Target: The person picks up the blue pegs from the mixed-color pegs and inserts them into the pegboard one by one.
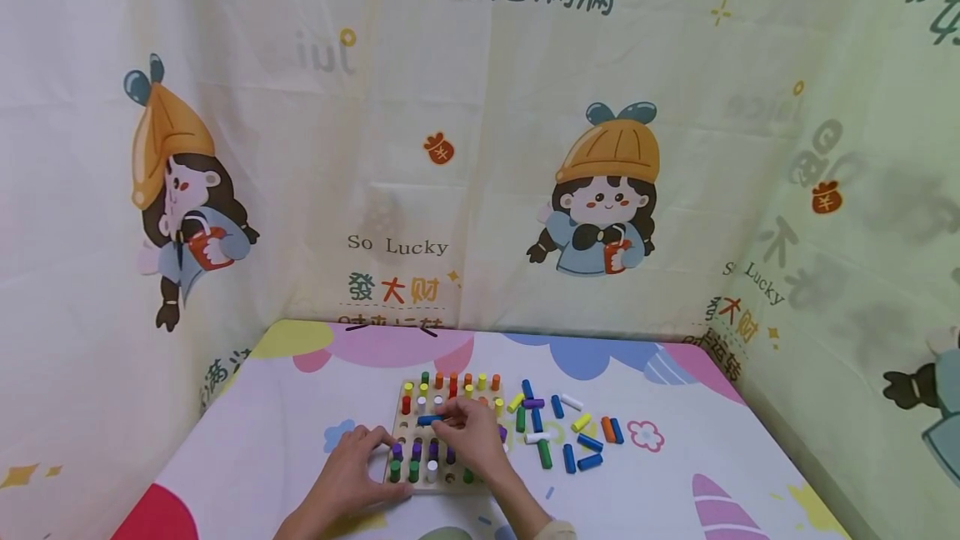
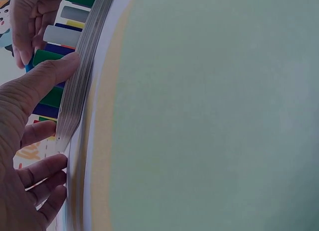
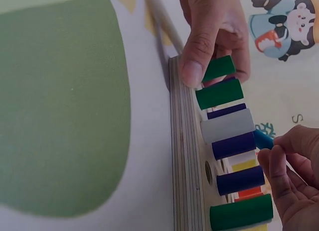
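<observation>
A wooden pegboard [image 1: 457, 487] lies on the table, with rows of upright coloured pegs and some bare holes. My left hand [image 1: 348, 473] grips its near left corner; in the left wrist view the thumb presses the near edge [image 2: 82, 86] while the index finger reaches round the left side. Between thumb and fingertips, my right hand [image 1: 474, 440] pinches a blue peg [image 1: 429, 420], held roughly level above the board's middle left. Green pegs [image 3: 219, 94], a white peg [image 3: 227, 125] and purple pegs [image 3: 234, 145] stand along the near rows. The right palm hides part of the board.
Loose pegs lie scattered right of the board, among them several blue ones [image 1: 590, 462], a green one [image 1: 544, 454], white ones [image 1: 572, 402] and an orange one [image 1: 607, 429]. A patterned cloth [image 1: 495, 190] hangs behind the printed tabletop [image 1: 637, 498].
</observation>
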`<state>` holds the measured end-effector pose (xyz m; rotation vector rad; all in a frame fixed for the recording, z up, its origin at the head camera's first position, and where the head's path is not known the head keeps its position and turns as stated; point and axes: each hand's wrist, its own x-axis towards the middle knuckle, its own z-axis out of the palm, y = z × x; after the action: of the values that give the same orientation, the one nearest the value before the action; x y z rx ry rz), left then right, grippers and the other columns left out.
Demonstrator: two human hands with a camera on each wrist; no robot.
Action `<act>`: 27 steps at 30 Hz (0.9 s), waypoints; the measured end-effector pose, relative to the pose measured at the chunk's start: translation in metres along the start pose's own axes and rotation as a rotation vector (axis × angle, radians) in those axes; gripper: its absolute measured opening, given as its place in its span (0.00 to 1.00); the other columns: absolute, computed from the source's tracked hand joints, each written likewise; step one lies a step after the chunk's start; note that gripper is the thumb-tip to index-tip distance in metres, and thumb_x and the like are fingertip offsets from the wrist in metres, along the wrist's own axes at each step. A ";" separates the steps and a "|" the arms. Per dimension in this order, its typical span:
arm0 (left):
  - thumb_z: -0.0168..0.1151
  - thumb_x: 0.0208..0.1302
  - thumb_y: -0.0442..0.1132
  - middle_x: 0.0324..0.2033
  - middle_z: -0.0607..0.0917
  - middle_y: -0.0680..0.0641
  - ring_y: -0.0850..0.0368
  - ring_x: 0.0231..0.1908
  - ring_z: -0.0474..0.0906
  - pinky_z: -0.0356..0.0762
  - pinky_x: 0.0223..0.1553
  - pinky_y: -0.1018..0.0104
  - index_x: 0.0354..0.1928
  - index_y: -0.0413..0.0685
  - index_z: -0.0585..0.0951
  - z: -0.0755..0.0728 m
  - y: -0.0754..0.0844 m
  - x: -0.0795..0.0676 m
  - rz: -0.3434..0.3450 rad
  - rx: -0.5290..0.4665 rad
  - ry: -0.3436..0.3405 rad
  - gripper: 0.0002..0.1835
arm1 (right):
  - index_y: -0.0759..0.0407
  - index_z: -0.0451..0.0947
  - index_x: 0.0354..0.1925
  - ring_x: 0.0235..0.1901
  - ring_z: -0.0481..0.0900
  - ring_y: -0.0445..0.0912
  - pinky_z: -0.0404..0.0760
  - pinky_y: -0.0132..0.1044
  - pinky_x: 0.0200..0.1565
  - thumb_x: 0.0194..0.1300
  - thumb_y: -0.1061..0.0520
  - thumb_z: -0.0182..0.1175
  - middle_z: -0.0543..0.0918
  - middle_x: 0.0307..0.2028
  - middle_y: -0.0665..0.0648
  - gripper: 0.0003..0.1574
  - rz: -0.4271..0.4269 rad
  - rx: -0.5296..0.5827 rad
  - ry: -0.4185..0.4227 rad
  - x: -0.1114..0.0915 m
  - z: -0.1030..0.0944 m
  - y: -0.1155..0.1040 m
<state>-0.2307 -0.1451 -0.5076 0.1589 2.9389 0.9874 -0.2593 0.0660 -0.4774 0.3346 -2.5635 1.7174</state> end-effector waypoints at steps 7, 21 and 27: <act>0.83 0.37 0.65 0.41 0.76 0.50 0.46 0.47 0.70 0.78 0.52 0.37 0.45 0.60 0.81 0.000 0.002 -0.002 -0.005 0.000 0.002 0.34 | 0.59 0.84 0.42 0.32 0.80 0.38 0.85 0.30 0.39 0.64 0.60 0.72 0.84 0.35 0.47 0.08 -0.023 -0.041 -0.029 0.007 0.009 0.001; 0.83 0.38 0.64 0.40 0.75 0.50 0.47 0.47 0.70 0.77 0.52 0.40 0.46 0.60 0.80 0.000 0.001 -0.002 0.012 0.000 0.001 0.34 | 0.58 0.84 0.40 0.32 0.78 0.37 0.83 0.29 0.39 0.64 0.61 0.71 0.85 0.35 0.48 0.07 -0.055 -0.098 -0.062 0.014 0.018 -0.001; 0.83 0.38 0.64 0.43 0.76 0.50 0.46 0.48 0.70 0.77 0.53 0.39 0.46 0.61 0.80 0.000 0.000 -0.001 0.014 -0.007 0.005 0.34 | 0.57 0.85 0.40 0.32 0.78 0.36 0.83 0.29 0.38 0.63 0.61 0.72 0.85 0.35 0.49 0.07 -0.058 -0.115 -0.066 0.020 0.023 0.001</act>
<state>-0.2297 -0.1455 -0.5077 0.1771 2.9420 1.0009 -0.2774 0.0422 -0.4843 0.4635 -2.6561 1.5574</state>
